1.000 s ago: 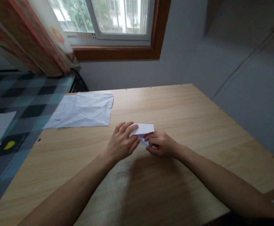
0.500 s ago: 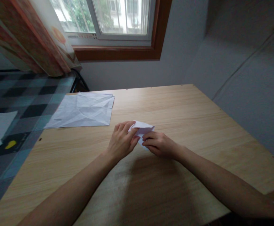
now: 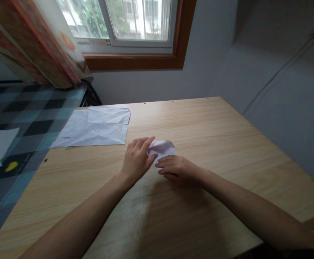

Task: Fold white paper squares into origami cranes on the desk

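Note:
A small folded white paper point(image 3: 162, 148) lies near the middle of the wooden table point(image 3: 227, 144), its top flap bulging upward. My left hand point(image 3: 137, 160) pinches the paper's left edge with curled fingers. My right hand point(image 3: 175, 169) grips the paper's near edge from the right, fingers pressed together and pointing left. The lower part of the paper is hidden under both hands.
A creased white sheet point(image 3: 93, 126) lies flat at the table's far left corner. A bed with a checked cover point(image 3: 17, 122) stands left of the table, a curtain point(image 3: 38, 43) and window point(image 3: 135, 21) behind it. A grey wall runs along the right.
The paper's top flap has lifted and rounded, where it was flat. My right hand has slid slightly left and nearer; my left hand has stayed on the left edge.

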Action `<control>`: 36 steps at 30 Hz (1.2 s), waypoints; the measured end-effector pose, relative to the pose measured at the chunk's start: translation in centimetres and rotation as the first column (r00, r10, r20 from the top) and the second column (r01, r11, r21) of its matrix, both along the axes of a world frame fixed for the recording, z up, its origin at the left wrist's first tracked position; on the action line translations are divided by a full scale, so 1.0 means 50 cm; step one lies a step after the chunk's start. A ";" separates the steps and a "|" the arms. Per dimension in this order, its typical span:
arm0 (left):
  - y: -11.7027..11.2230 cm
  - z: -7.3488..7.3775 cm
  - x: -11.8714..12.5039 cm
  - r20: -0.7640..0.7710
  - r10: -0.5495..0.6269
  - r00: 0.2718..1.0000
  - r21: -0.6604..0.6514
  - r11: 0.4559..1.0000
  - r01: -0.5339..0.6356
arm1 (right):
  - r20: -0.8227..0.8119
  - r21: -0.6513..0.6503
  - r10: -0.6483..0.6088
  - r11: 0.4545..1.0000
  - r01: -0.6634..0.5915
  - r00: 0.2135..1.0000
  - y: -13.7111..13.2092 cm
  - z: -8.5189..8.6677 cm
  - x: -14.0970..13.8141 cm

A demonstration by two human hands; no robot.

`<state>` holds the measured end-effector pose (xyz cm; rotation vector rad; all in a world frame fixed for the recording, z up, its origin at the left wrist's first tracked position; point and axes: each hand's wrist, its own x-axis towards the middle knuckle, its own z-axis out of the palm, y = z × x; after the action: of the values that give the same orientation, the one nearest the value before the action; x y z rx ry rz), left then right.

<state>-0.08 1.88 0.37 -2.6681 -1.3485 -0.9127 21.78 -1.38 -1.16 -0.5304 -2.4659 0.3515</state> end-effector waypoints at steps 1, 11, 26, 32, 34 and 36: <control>0.002 0.000 -0.001 -0.001 0.006 1.000 -0.025 1.000 -0.006 | 0.023 -0.010 0.012 1.000 -0.012 1.000 -0.003 -0.001 -0.002; 0.005 0.002 -0.008 0.207 -0.063 0.976 0.017 0.998 0.061 | 0.028 0.079 0.002 0.997 -0.004 1.000 -0.006 -0.013 -0.013; 0.001 0.014 -0.002 0.214 -0.097 0.972 -0.070 0.991 0.114 | 0.040 0.466 -0.257 0.859 0.210 0.966 -0.003 0.039 0.050; -0.001 0.015 -0.003 0.198 -0.139 0.970 -0.149 0.974 0.170 | 0.064 0.500 -0.270 0.842 0.203 0.961 0.002 0.045 0.050; -0.001 0.013 -0.002 0.189 -0.142 0.972 -0.168 0.970 0.175 | 0.062 0.457 -0.278 0.862 0.220 0.959 0.001 0.041 0.047; -0.002 0.012 -0.002 0.216 -0.112 0.970 -0.127 0.982 0.142 | 0.062 0.455 -0.308 0.855 0.248 0.949 0.000 0.038 0.047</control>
<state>-0.17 1.80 0.95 -2.8636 -1.3382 -1.1832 24.14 -1.39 0.74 -0.7162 -2.4346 -0.3718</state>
